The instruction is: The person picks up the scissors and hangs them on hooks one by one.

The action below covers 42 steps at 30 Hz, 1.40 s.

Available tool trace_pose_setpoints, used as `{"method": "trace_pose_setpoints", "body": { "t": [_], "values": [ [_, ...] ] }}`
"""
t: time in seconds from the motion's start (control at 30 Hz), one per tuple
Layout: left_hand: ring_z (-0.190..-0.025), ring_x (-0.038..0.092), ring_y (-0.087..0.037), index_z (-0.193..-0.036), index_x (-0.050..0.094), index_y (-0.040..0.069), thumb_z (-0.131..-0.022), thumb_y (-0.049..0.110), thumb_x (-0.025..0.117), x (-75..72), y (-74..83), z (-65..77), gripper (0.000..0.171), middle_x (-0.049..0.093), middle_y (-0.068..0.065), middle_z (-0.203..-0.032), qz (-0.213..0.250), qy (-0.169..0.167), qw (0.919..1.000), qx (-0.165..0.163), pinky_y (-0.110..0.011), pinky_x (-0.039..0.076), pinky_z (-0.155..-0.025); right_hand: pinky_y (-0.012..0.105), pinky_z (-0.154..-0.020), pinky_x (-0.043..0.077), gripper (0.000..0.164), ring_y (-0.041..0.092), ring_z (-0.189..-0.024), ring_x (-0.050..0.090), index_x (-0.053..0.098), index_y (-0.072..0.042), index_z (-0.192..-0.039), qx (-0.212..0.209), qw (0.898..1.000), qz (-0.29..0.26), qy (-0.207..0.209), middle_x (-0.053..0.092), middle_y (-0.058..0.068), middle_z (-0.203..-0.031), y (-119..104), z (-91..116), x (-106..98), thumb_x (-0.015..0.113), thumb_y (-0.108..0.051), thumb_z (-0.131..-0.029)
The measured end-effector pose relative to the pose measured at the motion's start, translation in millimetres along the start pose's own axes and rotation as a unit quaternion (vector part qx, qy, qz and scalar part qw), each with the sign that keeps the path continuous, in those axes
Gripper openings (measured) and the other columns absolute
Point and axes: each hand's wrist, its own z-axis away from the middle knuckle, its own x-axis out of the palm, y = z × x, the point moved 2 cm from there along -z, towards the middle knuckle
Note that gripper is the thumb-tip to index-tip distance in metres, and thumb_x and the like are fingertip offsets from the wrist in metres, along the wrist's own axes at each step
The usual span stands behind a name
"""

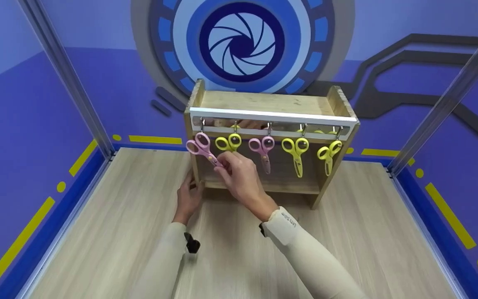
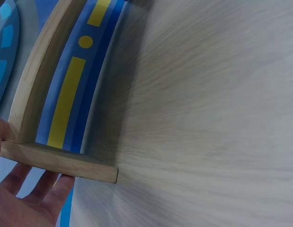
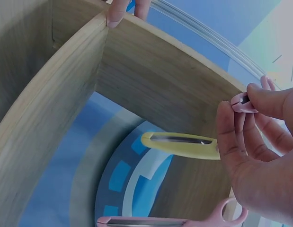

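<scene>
My right hand (image 1: 243, 176) pinches the blade end of the leftmost pink scissors (image 1: 201, 145), which slant away from their hook (image 1: 202, 124). In the right wrist view, the pink tip (image 3: 243, 103) sits between thumb and fingers. Beside it hang yellow scissors (image 1: 234, 141), partly behind my hand, then pink scissors (image 1: 266, 151) and two yellow pairs, the middle one (image 1: 296, 155) and the rightmost one (image 1: 328, 158). With thumb and fingers on opposite faces, my left hand (image 1: 189, 197) grips the left side panel of the wooden shelf (image 2: 66, 163), low down.
A white-edged metal rail (image 1: 272, 116) with several hooks runs across the shelf front. The shelf stands on a wood-grain table (image 1: 239, 257). Blue printed walls (image 1: 56, 104) and metal corner posts (image 1: 67, 79) enclose the left, right and back.
</scene>
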Motion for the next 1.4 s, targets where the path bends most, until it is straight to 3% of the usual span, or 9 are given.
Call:
{"method": "trace_pose_setpoints", "body": {
  "t": [0.57,0.83,1.1,1.23,1.4],
  "values": [
    [-0.124,0.061,-0.038,-0.156,0.041,0.011,-0.104,0.017,0.062,-3.0,-0.4,0.3,0.057,0.057,-0.022,-0.144,0.005,0.002,1.0000,-0.002,-0.052,0.053,-0.100,0.026,-0.064,0.054,0.012,0.012,-0.073,0.059,0.071,-0.008,-0.100,0.040,0.999,0.005,0.018,0.066,0.002,-0.085,2,5,22,0.079,-0.014,-0.093],
    [-0.121,0.063,-0.037,-0.154,0.044,0.009,-0.103,0.015,0.062,-3.3,-1.7,-0.5,0.055,0.059,-0.021,-0.141,-0.008,0.005,0.9998,0.019,-0.052,0.052,-0.101,0.025,-0.062,0.055,0.011,0.012,-0.072,0.060,0.072,-0.009,-0.104,0.064,0.998,0.018,0.021,0.066,0.001,-0.085,4,9,37,0.074,-0.018,-0.097],
    [-0.125,0.061,-0.036,-0.157,0.042,0.014,-0.104,0.020,0.062,-3.4,-1.8,0.3,0.056,0.058,-0.019,-0.144,0.000,0.001,0.9999,-0.014,-0.053,0.051,-0.103,0.029,-0.060,0.055,0.008,0.013,-0.070,0.063,0.072,-0.007,-0.097,0.065,0.997,0.021,0.041,0.067,0.003,-0.082,8,8,55,0.073,-0.015,-0.096],
    [-0.129,0.058,-0.034,-0.158,0.040,0.018,-0.105,0.022,0.060,-2.2,0.1,0.9,0.057,0.055,-0.015,-0.148,-0.001,-0.007,0.9998,-0.021,-0.052,0.049,-0.106,0.025,-0.060,0.055,0.009,0.013,-0.072,0.063,0.072,-0.007,-0.100,0.085,0.996,0.000,0.023,0.068,0.004,-0.086,9,6,61,0.071,-0.015,-0.097],
    [-0.129,0.058,-0.034,-0.157,0.040,0.016,-0.105,0.018,0.060,-1.2,-0.8,0.5,0.056,0.055,-0.016,-0.147,0.007,-0.013,0.9999,-0.004,-0.053,0.047,-0.108,0.022,-0.058,0.053,0.010,0.012,-0.073,0.063,0.072,-0.007,-0.103,0.106,0.994,-0.016,0.005,0.068,0.004,-0.088,9,3,66,0.070,-0.015,-0.098]
  ]
}}
